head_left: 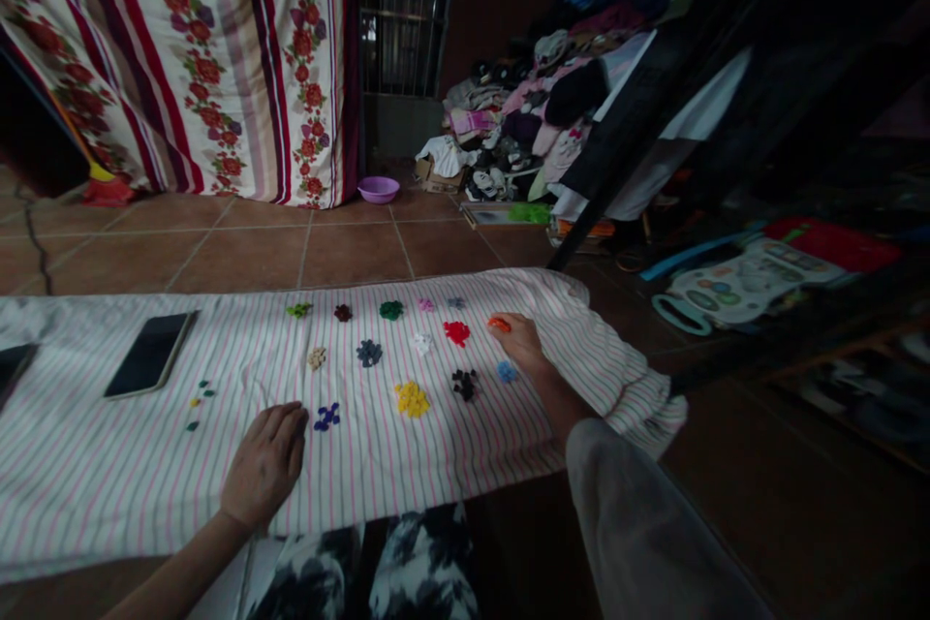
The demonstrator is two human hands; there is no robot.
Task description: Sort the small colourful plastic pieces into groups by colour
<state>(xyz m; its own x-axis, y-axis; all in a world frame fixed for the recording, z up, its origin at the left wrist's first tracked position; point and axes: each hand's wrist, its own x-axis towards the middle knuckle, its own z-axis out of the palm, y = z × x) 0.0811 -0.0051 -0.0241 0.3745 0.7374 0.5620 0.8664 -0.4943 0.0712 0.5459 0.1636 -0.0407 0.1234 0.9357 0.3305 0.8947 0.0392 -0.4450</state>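
On the striped cloth [378, 475], small plastic pieces lie sorted by colour in little piles. My right hand [519, 341] is at the far right pile, its fingers bent and closed around the orange pieces [499, 324]. Close to it are a red pile [457, 333], a light blue pile [507, 371] and a black pile [464, 385]. My left hand [267, 457] rests palm down on the cloth with fingers stretched out, holding nothing visible. Just right of its fingertips is a dark blue pile [326, 417]. A yellow pile [413, 399] sits between the hands.
Further piles include dark green [390, 310], dark grey [369, 354] and beige [316, 357]. A phone [150, 356] lies at left, near several loose pieces [207, 392]. Beyond the cloth are a purple basin [379, 190], heaped clothes [538, 111] and a dark slanted post [617, 155].
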